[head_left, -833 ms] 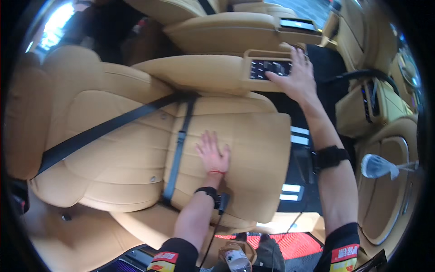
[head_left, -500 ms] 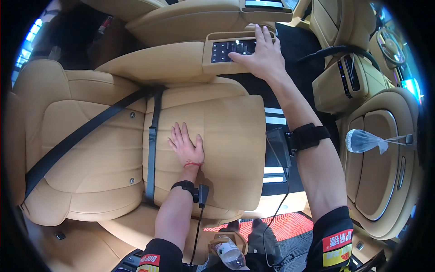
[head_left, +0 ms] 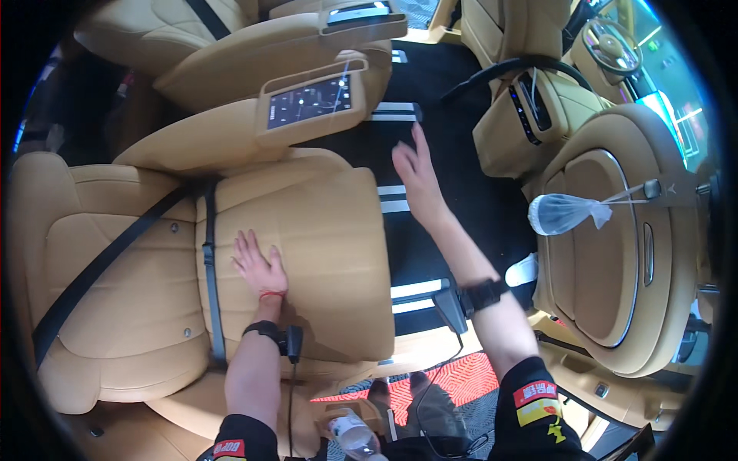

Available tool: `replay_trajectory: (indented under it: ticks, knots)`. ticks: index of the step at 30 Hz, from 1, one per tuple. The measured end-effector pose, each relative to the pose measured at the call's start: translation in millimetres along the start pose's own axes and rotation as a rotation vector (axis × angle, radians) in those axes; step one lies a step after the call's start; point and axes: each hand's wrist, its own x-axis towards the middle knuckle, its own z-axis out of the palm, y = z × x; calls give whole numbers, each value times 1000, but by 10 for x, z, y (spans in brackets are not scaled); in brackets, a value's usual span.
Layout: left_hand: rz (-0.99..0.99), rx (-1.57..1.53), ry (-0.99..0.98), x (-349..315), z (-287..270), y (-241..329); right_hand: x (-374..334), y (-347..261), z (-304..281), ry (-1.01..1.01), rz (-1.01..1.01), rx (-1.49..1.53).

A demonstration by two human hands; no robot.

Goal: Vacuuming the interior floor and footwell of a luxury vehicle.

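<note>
Tan seat cushion [head_left: 330,261] supports the left hand [head_left: 263,269], fingers spread; beyond the cushion's front edge, the right hand [head_left: 420,184] hovers, its blurred fingers seemingly parted.

The right hand [head_left: 419,184] is blurred; the left hand [head_left: 260,266] hides its palm. The near edge crops the left sleeve [head_left: 244,432]. The nearer armrest screen [head_left: 310,101] bears symbols too small to tell.

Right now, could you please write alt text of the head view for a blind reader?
The left hand rests open on a tan car seat beside a dark lap strap, while the right hand hangs open over the black floor. Beyond, an armrest holds a lit panel.
</note>
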Motion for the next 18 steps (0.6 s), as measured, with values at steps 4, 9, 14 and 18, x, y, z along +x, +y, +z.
replay_trajectory:
  ticks: [4,9,14,18]
  knots:
    - [-25,0,-98,71,32,78,-645,464,-1066,130,397,-180]
    - [-123,207,-718,456,62,-137,-835,769,-2191,139,529,-312]
    - [-110,321,-865,764,79,-119,-1010,645,-2306,36,533,-343]
    - [-102,266,-953,848,-90,146,-1548,812,-2334,-57,625,-364]
